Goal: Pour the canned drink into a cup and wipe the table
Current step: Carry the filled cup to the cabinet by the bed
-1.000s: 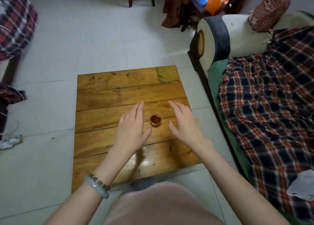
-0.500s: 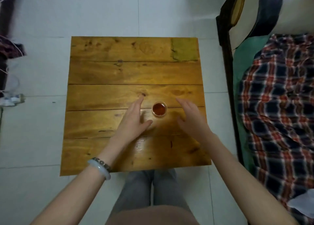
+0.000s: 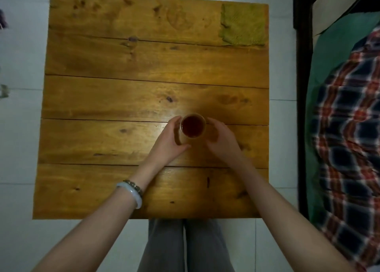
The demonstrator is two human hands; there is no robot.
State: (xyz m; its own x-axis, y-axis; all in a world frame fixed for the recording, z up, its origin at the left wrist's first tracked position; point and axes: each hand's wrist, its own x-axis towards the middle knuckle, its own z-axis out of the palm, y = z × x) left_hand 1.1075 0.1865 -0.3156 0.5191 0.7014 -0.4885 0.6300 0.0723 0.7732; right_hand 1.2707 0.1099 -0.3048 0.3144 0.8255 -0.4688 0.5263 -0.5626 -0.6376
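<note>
cup (image 3: pixel 192 125): dark drink, on table (image 3: pixel 144 66) | left hand (image 3: pixel 169 143) cups it | right hand (image 3: pixel 223 142) apparently too

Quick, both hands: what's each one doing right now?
Left hand: curled round the cup.
Right hand: curled round the cup's other side.

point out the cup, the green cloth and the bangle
cup (image 3: pixel 193 137): head view, near rim.
green cloth (image 3: pixel 243 25): head view, its middle.
pale bangle (image 3: pixel 132 192): head view, band on left wrist.
</note>
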